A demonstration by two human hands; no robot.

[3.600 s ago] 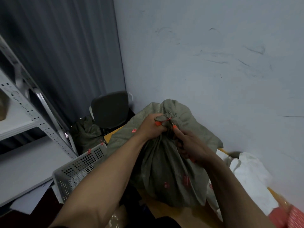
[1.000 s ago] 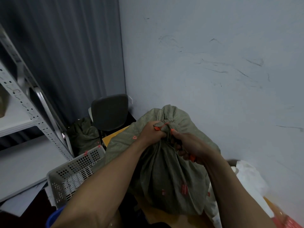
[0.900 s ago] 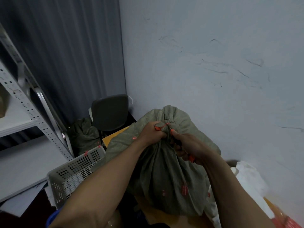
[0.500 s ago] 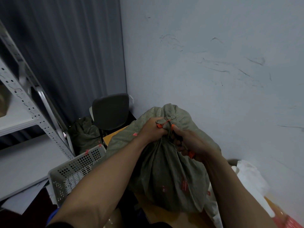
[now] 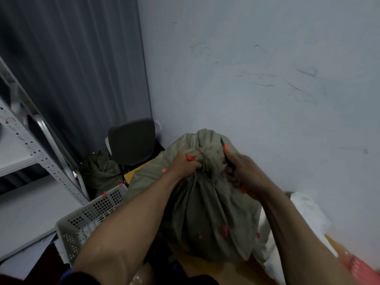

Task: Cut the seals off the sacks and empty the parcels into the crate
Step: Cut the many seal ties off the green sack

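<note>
Centrally, the sack (image 5: 205, 212) stood on a wooden surface (image 5: 216, 268), its far side close to the wall (image 5: 267, 79). The left hand (image 5: 185, 163) clenched the gathered neck at the orange seal (image 5: 193, 156). The right hand (image 5: 244, 171), just right of the neck, was wrapped round a cutter (image 5: 226, 149), its tip up. The perforated crate (image 5: 92, 214) lay near left, its corner just beside the sack's left edge, between sack and shelf rack (image 5: 41, 157). A chair (image 5: 131, 140) filled the far corner.
</note>
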